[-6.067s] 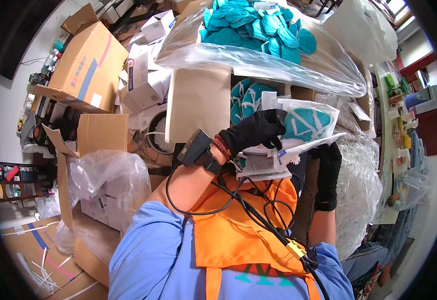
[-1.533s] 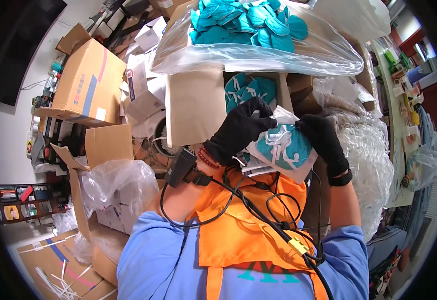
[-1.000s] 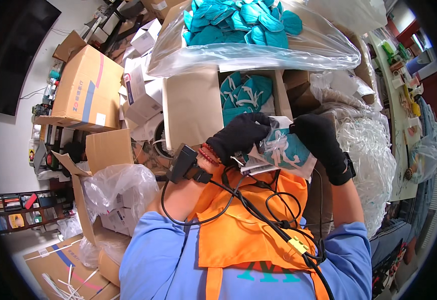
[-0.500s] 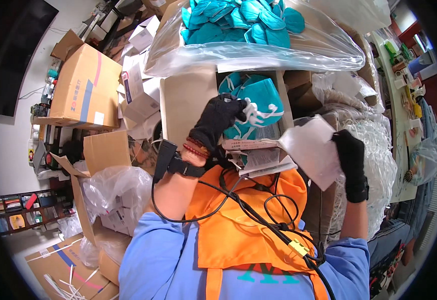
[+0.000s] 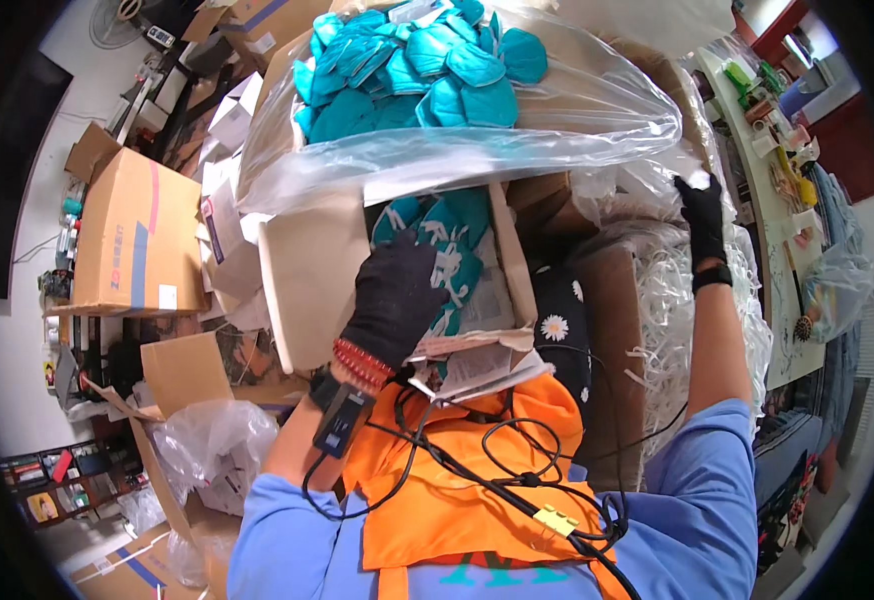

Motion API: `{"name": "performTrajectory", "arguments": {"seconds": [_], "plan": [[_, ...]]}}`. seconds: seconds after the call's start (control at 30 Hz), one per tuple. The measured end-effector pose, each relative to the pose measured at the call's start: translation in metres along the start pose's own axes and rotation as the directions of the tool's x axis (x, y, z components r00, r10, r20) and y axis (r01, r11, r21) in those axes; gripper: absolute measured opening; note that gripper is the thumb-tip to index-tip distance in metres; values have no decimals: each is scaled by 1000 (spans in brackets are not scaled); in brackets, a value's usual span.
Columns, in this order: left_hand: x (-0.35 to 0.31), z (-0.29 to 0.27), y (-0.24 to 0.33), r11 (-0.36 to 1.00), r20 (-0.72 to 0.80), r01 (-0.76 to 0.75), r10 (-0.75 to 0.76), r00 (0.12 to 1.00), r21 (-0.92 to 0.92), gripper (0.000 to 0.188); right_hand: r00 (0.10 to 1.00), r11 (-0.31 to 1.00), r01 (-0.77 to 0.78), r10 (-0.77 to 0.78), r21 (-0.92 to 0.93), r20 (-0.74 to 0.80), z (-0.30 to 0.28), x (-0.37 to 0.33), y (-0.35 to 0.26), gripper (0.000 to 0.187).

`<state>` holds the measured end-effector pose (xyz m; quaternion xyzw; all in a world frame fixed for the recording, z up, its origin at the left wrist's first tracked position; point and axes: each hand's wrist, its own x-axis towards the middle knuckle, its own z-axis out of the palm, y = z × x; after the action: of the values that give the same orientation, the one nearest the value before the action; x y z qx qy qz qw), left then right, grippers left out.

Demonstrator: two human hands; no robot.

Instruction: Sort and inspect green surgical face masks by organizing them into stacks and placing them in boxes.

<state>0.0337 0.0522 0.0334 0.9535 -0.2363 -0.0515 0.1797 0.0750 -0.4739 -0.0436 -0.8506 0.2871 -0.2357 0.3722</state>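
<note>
My left hand [image 5: 397, 292], in a black glove, is over the left side of a small open carton [image 5: 519, 268]. Folded teal masks [image 5: 465, 215] with white straps lie in that carton, right beside the hand. Its fingertips are turned down and hidden, so any hold on a mask does not show. Out to the right, my right hand [image 5: 701, 212], also black-gloved, is raised by clear plastic bags [image 5: 647, 178]. Its thumb and forefinger are apart, with whitish plastic behind them. A large clear-plastic-lined box beyond holds a heap of teal mask cups [image 5: 427, 75].
Bundled white straps [image 5: 702, 310] fill a box at the right. Printed papers [image 5: 482, 370] stick out at the carton's near edge. A brown carton [image 5: 137, 235] and white boxes [image 5: 227, 225] stand left. Black cables [image 5: 517, 475] hang across my orange apron [image 5: 437, 520].
My right hand has moved up and away from the carton, and the whitish plastic sheet it held is no longer in it. My left hand has lowered over the masks, away from the gathered straps.
</note>
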Motion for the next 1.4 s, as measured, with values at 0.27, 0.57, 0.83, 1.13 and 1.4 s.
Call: {"name": "performTrajectory", "arguments": {"seconds": [0.27,0.57,0.83,1.13,1.4], "plan": [[15,14,0,988,-120,-144,137,983,-48,43,844,868,493,-461,-60,275,116,-36,-44,79],[51,20,23,952,-96,-270,258,961,-142,26,731,869,470,-282,-158,621,165,-134,-88,56],[42,-32,58,529,39,-113,269,962,-841,17,666,893,432,-217,-131,713,136,-189,-94,41],[-52,-105,63,-133,440,519,378,814,-845,20,720,820,536,-321,-201,615,68,-257,-139,27],[-80,-92,60,24,400,411,280,872,-911,20,873,770,102,-372,630,314,12,-320,-146,20]]}}
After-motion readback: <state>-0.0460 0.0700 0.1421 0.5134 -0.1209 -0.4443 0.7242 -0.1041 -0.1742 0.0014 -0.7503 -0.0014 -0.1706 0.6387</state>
